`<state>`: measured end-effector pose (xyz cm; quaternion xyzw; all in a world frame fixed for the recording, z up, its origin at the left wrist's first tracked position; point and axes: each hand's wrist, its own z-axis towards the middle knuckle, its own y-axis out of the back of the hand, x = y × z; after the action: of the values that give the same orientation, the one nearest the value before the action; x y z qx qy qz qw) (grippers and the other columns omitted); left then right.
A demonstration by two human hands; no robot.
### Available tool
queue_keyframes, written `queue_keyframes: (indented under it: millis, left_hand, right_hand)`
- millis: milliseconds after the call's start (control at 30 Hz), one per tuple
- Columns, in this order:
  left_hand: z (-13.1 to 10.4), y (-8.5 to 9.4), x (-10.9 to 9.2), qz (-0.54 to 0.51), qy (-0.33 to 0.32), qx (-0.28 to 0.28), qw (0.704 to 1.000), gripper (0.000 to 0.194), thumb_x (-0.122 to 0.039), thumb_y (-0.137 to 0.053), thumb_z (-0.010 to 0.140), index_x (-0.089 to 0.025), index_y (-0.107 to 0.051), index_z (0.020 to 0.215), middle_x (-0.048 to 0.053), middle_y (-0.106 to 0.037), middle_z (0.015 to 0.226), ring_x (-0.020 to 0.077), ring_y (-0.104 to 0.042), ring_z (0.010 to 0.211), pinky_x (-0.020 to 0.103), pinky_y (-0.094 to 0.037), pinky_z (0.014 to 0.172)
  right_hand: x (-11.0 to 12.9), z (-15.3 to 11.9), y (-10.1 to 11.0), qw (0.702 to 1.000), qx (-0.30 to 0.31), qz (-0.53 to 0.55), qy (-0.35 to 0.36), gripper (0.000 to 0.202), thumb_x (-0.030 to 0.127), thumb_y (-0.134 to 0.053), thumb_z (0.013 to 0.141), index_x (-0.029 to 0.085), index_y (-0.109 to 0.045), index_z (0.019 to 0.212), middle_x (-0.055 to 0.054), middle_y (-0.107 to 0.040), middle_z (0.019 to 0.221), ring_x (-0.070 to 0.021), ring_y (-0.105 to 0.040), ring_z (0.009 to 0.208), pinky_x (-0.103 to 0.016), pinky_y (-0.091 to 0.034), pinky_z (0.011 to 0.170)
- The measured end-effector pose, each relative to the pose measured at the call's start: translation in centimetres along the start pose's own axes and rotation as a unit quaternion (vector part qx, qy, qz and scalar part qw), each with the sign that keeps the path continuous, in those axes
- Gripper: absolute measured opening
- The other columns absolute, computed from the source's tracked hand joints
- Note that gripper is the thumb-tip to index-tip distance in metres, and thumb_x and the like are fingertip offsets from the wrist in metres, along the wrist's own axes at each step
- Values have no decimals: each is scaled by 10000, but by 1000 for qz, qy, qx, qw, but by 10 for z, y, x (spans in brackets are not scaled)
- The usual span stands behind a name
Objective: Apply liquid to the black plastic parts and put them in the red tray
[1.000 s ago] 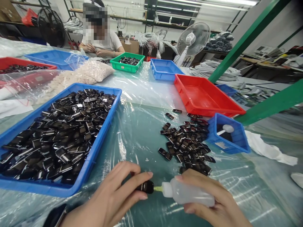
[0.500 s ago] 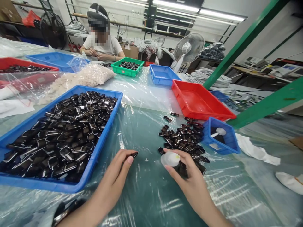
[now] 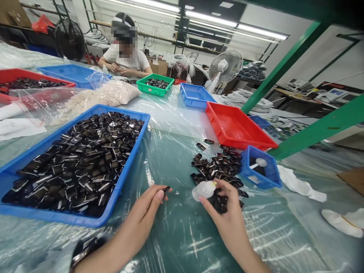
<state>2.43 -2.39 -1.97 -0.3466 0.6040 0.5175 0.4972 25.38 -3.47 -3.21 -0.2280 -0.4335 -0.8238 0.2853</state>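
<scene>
Black piece (image 3: 167, 190), small and shiny, is pinched in the left fingers (image 3: 160, 195), over the table (image 3: 170, 231). The table is the biggest thing, and it spreads out under both sets of fingers. Left of the left fingers is a big blue tray (image 3: 57, 217), piled with more black pieces. Farther out, past the right fingers (image 3: 209, 209), lies a red tray (image 3: 239, 125). Just beyond the right fingers is a heap of loose black pieces (image 3: 217, 165). A small blue box (image 3: 267, 181) is out to the right of those fingers, just beside the heap. The right fingers are curled around a cloudy white bottle (image 3: 202, 191). Its yellow tip (image 3: 214, 183) is close by the right fingers.

One second ago the tip was at the end of the black piece, and the hands were near each other. Now the left hand (image 3: 145, 206) and right hand (image 3: 227, 204) are well apart, and the tip points away from the piece.

The left fingers hide some of the piece. The right hand covers part of the heap. A dark band (image 3: 85, 248) on the left wrist is hard to make out. The big blue tray is cut off at the left edge.
</scene>
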Motion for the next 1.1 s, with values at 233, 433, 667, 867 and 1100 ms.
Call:
queue_keyframes:
  millis: [233, 433, 667, 867, 1100]
  left_hand:
    - [1, -2, 2, 2, 2, -3, 1000, 255, -348, -427, 993, -217, -634, 1061, 22, -698, 898, 195, -660, 869, 302, -540, 755]
    - [1, 1, -1, 26, -64, 29, 997, 170, -270, -504, 960, -252, -636, 1064, 13, -681, 996, 201, -638, 980, 310, -519, 838]
    - [-3, 3, 1, 73, -130, 44, 988, 216, -212, -476, 974, -301, -568, 1148, 18, -626, 1128, 211, -584, 1058, 349, -464, 891]
    - [-3, 2, 4, 109, -156, 47, 981, 231, -209, -454, 998, -332, -499, 1188, 4, -589, 1130, 204, -561, 1055, 327, -446, 848]
    - [-5, 5, 4, 146, -209, 35, 966, 215, -258, -418, 1024, -302, -472, 1228, 19, -563, 1143, 195, -531, 1060, 317, -404, 880]
  right_hand:
    - [28, -9, 0, 973, 70, -38, 217, 210, 71, -580, 872, 241, -578, 996, -16, -660, 807, -178, -638, 718, -310, -537, 657]
    - [40, -4, -35, 948, 144, -155, 239, 262, 20, -439, 910, 122, -669, 981, -143, -706, 882, -272, -658, 752, -407, -565, 638]
    - [37, -5, -48, 948, 181, -180, 192, 323, -59, -372, 866, 105, -650, 890, -136, -647, 802, -287, -617, 707, -425, -536, 588]
    - [39, -4, -47, 973, 203, -51, 96, 302, 20, -349, 903, 159, -617, 911, -136, -620, 868, -296, -593, 795, -436, -506, 652]
    - [64, 11, -3, 916, 275, 262, -128, 91, 293, -504, 939, 238, -573, 919, 2, -568, 794, -145, -580, 700, -264, -499, 631]
